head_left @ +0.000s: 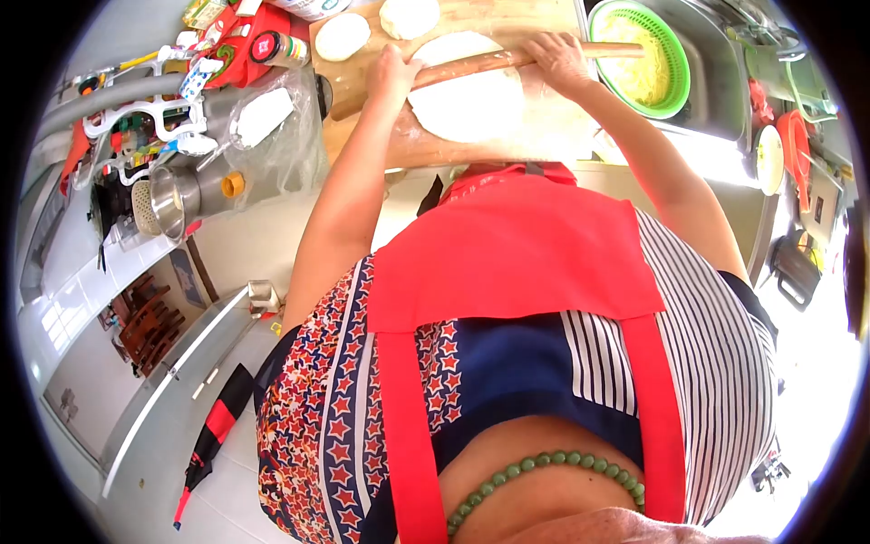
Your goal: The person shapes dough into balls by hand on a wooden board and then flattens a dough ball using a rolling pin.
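Note:
A long wooden rolling pin [473,67] lies slantwise across a flat sheet of white dough [467,107]. My left hand [391,74] is closed on the pin near the dough's left edge. Farther along the pin, my right hand [559,63] is closed over it at the dough's right side, fingers curled across the wood. Beneath the dough is a floury wooden board [548,136]. Two rounds of dough, one at the left [343,36] and one at the top [410,16], rest at the board's far side.
Right of the board, a green colander [678,77] with pale yellow shreds stands at the metal sink [716,54]; the pin's right end reaches over it. On the left are a lidded jar [279,49], a red bag [237,54], a plastic bag [294,150] and a metal pot [174,198].

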The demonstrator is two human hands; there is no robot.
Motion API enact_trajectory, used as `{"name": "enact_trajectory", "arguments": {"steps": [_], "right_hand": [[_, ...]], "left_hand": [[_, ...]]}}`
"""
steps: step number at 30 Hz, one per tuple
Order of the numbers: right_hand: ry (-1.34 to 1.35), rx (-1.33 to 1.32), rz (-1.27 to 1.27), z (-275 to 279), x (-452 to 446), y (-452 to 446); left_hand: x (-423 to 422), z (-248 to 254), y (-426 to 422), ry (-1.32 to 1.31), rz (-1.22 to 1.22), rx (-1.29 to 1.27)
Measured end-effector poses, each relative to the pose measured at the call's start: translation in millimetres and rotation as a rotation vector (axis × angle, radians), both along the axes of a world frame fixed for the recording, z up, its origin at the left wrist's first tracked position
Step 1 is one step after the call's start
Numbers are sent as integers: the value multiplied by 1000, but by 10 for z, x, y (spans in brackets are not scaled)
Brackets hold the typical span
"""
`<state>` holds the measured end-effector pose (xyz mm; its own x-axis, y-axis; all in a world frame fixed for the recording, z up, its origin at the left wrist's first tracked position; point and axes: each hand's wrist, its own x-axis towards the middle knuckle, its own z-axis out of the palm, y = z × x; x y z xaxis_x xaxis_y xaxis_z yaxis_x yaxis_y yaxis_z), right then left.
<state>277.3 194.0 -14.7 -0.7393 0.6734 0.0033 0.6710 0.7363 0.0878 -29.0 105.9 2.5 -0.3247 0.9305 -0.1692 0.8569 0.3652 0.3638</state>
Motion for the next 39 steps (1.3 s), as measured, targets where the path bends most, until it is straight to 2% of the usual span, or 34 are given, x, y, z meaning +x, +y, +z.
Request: {"name": "enact_trajectory", "arguments": {"steps": [2,6,8,10,13,16,18,20,22,23,24,26,28,29,30,32,33,39], "right_hand": [[109,4,11,-12,153,-163],[318,-28,65,181,297,-683],[339,-64,50,284,356,-1030],[277,-146,-50,377,377,-1358],[236,-203,-164,258,435,-1610],[276,4,-194,184,390,-1542],[137,-2,-249,149,319,-1306],[135,36,-238,32,254,-942],[208,177,-215,-178,192,-485],[456,335,-115,-352,145,-253],[220,158,-265,-192,58,-81],[292,110,-278,-201,-36,108],[61,41,-310,194,-128,-148],[166,53,-300,171,-78,-329],[213,17,-267,181,-42,-576],[209,-78,-287,118,78,-912],[224,-86,-276,126,114,-961],[187,-67,-300,88,-75,-415]], "left_hand": [[30,87,-67,-88,-7,-196],[-49,-153,-469,-128,-208,-332],[48,17,-927,-350,-88,-231],[178,129,-1335,-267,-14,-46],[367,132,-1742,302,-134,131],[375,121,-1618,199,-128,172],[333,100,-1354,298,-158,180],[221,13,-1004,373,-184,206],[41,-178,-564,406,-179,298],[33,-134,-381,360,-152,311],[35,18,-177,315,-124,322],[58,128,-101,268,-100,367],[27,39,-121,266,-110,436],[150,105,-293,193,-63,418],[186,2,-457,247,-62,380],[224,-144,-752,238,-69,137],[260,-137,-784,257,-59,139],[234,-25,-314,359,-24,73]]}}
